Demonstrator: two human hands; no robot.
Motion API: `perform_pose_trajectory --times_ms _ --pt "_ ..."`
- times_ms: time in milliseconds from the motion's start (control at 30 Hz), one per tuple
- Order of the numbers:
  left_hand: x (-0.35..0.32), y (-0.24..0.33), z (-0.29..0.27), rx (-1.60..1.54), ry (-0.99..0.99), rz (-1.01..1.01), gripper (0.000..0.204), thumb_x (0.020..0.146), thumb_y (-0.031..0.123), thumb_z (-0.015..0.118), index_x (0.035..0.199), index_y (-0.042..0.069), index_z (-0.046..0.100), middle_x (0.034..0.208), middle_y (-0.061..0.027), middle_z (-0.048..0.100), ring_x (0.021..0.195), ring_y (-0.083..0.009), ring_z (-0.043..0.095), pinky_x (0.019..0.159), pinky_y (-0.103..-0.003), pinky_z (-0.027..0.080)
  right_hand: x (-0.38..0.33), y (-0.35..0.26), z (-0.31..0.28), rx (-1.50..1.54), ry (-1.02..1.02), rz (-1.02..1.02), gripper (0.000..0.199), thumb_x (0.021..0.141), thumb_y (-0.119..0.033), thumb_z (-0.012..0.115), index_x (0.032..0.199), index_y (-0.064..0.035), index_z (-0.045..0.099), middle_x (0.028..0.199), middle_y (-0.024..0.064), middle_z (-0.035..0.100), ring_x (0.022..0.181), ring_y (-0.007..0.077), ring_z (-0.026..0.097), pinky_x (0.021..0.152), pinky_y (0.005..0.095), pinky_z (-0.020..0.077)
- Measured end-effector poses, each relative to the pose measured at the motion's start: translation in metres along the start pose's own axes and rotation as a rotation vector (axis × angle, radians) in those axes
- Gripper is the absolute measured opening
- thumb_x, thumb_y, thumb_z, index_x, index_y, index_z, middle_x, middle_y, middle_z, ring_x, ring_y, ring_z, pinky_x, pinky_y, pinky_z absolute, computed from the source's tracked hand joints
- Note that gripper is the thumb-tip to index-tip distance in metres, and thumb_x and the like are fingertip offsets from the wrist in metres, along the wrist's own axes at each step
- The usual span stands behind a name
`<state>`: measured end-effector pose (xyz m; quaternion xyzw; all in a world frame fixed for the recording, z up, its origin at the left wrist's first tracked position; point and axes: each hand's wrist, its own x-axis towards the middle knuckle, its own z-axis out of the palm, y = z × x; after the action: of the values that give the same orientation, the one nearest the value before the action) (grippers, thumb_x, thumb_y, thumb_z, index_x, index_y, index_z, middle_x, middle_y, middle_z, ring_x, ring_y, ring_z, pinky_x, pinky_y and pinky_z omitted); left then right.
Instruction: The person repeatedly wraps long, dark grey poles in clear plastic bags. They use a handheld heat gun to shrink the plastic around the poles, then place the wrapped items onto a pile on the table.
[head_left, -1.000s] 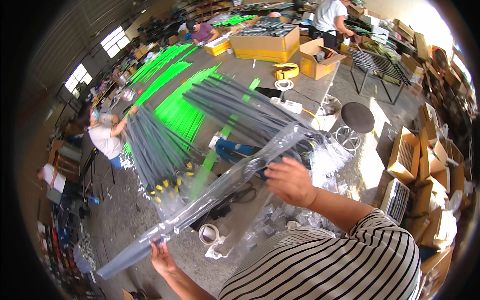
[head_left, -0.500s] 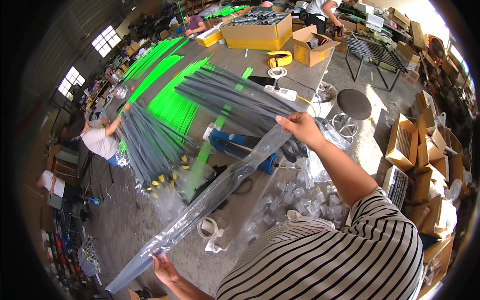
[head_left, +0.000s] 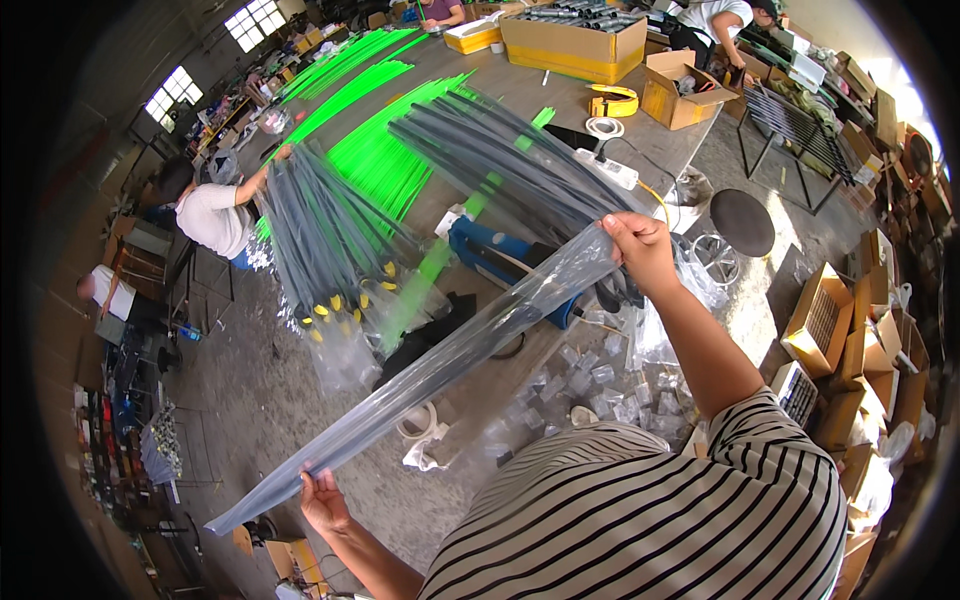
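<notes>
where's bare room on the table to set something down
Bare tabletop lies between the green rods and the big carton; a smaller patch is on the near side of the small open box. The near end is crowded with the blue tool, dark bundles and clear plastic pieces.

Just a white tee [head_left: 640, 520] is worn, striped all over in skinny black, right sleeve [head_left: 770, 430] cut short, left hand [head_left: 324, 505] and right hand [head_left: 646, 252] both bare.
</notes>
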<state>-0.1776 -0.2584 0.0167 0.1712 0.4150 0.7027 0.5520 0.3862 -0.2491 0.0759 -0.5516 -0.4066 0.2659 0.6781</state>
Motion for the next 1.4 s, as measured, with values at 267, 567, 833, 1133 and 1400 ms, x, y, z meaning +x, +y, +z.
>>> perform_pose_trajectory --times_ms 267,567,833,1133,1400 --pt "-0.012 -0.016 0.001 0.054 -0.001 -0.052 0.020 0.085 0.012 0.051 0.103 0.002 0.053 0.101 -0.0081 0.058 0.094 -0.0164 0.056 0.077 -0.028 0.049 -0.002 0.028 -0.013 -0.033 0.090 0.040 0.018 0.079 -0.018 0.061 0.073 -0.0003 0.064 0.050 -0.0038 0.047 0.045 0.0024 0.038 0.042 0.0193 0.0295" --pt "-0.020 -0.052 -0.024 0.095 0.123 -0.158 0.017 0.082 0.007 0.054 0.097 -0.001 0.055 0.094 -0.0112 0.061 0.085 -0.0186 0.061 0.071 -0.030 0.054 -0.009 0.098 -0.028 -0.146 0.003 0.213 0.020 0.079 -0.017 0.061 0.069 0.0002 0.063 0.049 -0.0030 0.046 0.044 0.0030 0.037 0.041 0.0208 0.0282" --pt "-0.032 -0.082 -0.022 0.096 0.221 -0.143 0.017 0.083 0.008 0.052 0.097 -0.002 0.055 0.092 -0.0128 0.061 0.084 -0.0207 0.061 0.069 -0.030 0.054 0.027 0.149 -0.014 -0.289 -0.135 0.189 0.022 0.078 -0.021 0.061 0.073 0.0004 0.063 0.050 -0.0001 0.048 0.046 0.0066 0.042 0.044 0.0241 0.0338" --pt "-0.018 -0.108 -0.005 0.101 0.315 -0.089 0.018 0.084 0.009 0.051 0.098 -0.002 0.054 0.093 -0.0120 0.061 0.084 -0.0204 0.060 0.069 -0.028 0.054 0.086 0.182 0.020 -0.377 -0.194 0.167 0.024 0.078 -0.025 0.060 0.076 -0.0021 0.064 0.054 0.0053 0.056 0.050 0.0111 0.051 0.051 0.0263 0.0413" --pt "-0.023 -0.118 -0.006 0.106 0.350 -0.082 0.019 0.085 0.007 0.049 0.100 -0.002 0.052 0.096 -0.0118 0.059 0.086 -0.0213 0.060 0.071 -0.029 0.053 0.077 0.151 0.020 -0.776 -0.122 -0.091 0.026 0.078 -0.024 0.058 0.093 -0.0037 0.061 0.095 0.0106 0.058 0.090 0.0223 0.054 0.077 0.0326 0.0400"
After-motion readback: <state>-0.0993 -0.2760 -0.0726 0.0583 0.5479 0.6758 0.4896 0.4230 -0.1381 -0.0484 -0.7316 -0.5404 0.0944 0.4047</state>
